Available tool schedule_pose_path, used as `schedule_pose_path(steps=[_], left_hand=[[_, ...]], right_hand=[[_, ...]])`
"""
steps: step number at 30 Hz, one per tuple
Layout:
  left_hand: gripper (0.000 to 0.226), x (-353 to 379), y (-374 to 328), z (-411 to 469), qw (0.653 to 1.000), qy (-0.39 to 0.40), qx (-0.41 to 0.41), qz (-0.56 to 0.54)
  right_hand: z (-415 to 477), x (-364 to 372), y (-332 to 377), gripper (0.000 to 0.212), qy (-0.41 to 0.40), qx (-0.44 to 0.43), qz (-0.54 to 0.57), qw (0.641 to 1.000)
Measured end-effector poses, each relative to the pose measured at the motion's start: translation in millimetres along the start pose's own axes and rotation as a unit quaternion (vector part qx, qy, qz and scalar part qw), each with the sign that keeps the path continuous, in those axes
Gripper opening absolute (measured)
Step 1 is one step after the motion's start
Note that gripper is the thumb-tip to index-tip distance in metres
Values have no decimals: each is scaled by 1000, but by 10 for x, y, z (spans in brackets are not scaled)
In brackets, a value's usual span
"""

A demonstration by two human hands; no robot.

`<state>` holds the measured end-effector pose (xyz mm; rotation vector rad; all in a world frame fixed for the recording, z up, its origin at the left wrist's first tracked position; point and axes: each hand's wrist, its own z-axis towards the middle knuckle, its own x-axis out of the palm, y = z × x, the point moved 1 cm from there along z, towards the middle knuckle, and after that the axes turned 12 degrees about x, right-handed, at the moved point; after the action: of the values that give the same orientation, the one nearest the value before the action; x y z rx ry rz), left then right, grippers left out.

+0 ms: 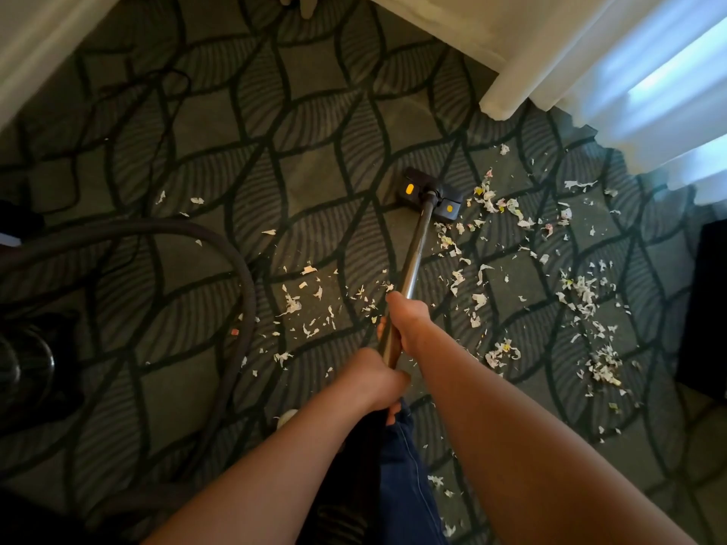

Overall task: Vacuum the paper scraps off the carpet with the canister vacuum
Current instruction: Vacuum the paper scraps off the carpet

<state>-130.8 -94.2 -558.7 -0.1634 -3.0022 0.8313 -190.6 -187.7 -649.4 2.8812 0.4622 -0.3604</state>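
At the bottom of the view a leg in dark blue trousers (405,466) shows between the person's two bare forearms. The left hand (373,381) is nearest, its fingers curled tight round the near end of the vacuum's metal wand (413,253). Just beyond it the right hand (405,320) grips the same wand a little further up, knuckles on top and thumb lying along the tube. The wand slopes away from both hands, forward and slightly right.

To the left, at the frame's edge, sits the dark rounded body of the canister vacuum (31,359), dim and hard to make out. Its dark hose (196,238) arcs across the carpet (220,151) from the left edge and curves down towards the person.

Paper scraps (499,206) lie scattered over the patterned grey-green carpet. A thin sprinkle lies left of the wand, near the hands, and denser patches lie to the right, reaching towards a dark piece of furniture (708,308) at the right edge.

At the far end of the wand the dark floor head (430,194), marked with two yellow spots, rests flat on the carpet. A cluster of scraps lies just beside its right end, and the carpet to its left holds only a few stray bits.

Further off, a thin dark cord (157,84) loops on the carpet at upper left. A white curtain (550,53) hangs at upper right, its hem touching the floor, bright with daylight.
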Motion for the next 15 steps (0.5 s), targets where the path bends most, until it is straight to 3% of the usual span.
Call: schedule_pose_path(steps=[15], left_hand=[[6,16,591,-409,1000,-14,-22,-2]], right_hand=[[-131,282,-704,30,-3,22,22,1000]])
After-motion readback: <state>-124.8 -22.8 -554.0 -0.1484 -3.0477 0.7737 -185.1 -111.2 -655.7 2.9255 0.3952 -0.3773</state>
